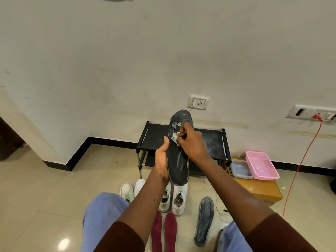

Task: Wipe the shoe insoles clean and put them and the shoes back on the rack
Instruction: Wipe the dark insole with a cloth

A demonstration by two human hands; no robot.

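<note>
Mid-frame we hold the insole [179, 166] upright in our left hand [161, 160], fingers [165, 142] clasped round its edge, so its face turns to us; our right hand [192, 142] pinches a tissue [175, 137] against its upper part to scrub. The rack [154, 135] stands behind, shoes [179, 199] on the floor [54, 188] below, awaiting return

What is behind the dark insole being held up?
The black shoe rack stands behind the insole, with a wall socket above. The insole, the left hand and the right hand with its wipe hide the rack's middle, so anything lying there cannot be seen.
</note>
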